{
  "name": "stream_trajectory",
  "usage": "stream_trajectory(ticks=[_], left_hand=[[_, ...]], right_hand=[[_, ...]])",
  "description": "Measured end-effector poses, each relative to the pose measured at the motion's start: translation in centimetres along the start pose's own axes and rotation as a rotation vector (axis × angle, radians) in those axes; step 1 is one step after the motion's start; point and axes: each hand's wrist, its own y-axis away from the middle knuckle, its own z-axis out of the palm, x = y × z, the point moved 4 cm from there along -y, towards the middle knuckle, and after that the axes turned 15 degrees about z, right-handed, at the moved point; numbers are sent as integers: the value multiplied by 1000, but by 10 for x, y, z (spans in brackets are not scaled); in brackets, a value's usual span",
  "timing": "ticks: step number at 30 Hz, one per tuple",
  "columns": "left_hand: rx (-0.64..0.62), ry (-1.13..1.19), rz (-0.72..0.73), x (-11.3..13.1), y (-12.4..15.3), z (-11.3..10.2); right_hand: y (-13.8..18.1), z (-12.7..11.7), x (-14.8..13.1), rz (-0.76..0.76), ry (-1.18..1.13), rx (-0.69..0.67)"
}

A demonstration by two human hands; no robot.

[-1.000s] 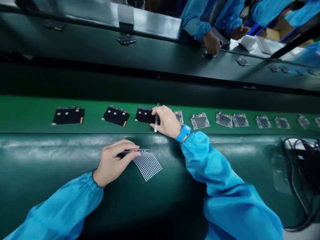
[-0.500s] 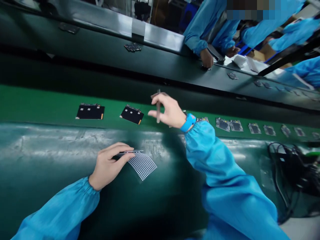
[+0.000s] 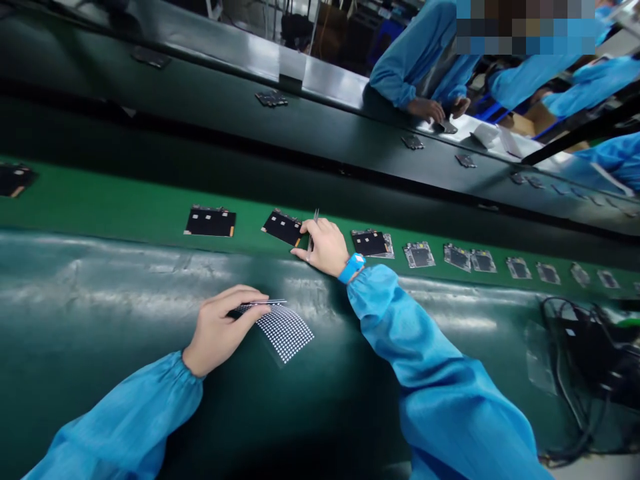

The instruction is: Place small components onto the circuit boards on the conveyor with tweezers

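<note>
In my left hand (image 3: pixel 223 328), thumb and fingers pinch a sheet of small round white stickers (image 3: pixel 287 333) together with a thin flat piece (image 3: pixel 273 302) seen edge-on. The sheet's free end curves down to the right above the dark green table. My right hand (image 3: pixel 324 245) is closed around a pair of tweezers (image 3: pixel 316 217), their tips pointing away from me. Its fingertips are at the right edge of a black panel with small white squares (image 3: pixel 281 225), on the green belt; whether they grip it cannot be made out.
Another black panel (image 3: pixel 210 221) lies left on the green belt (image 3: pixel 125 207); one rests against a circuit board (image 3: pixel 369 243) to the right. Several circuit boards (image 3: pixel 419 255) continue rightward. Black cables (image 3: pixel 563 373) lie at right. Across the line, a co-worker's hands (image 3: pixel 430 110) handle a part.
My right hand has lowered with the tweezers to the black panel. Panels and boards appear further right, with another panel at the left edge. My left hand stays nearly still.
</note>
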Motion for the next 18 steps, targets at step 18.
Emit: stream_trajectory(ticks=[18], left_hand=[[113,-65,-62,-10,22,-57]], right_hand=[[-75,29,-111,-201,-25,-124]])
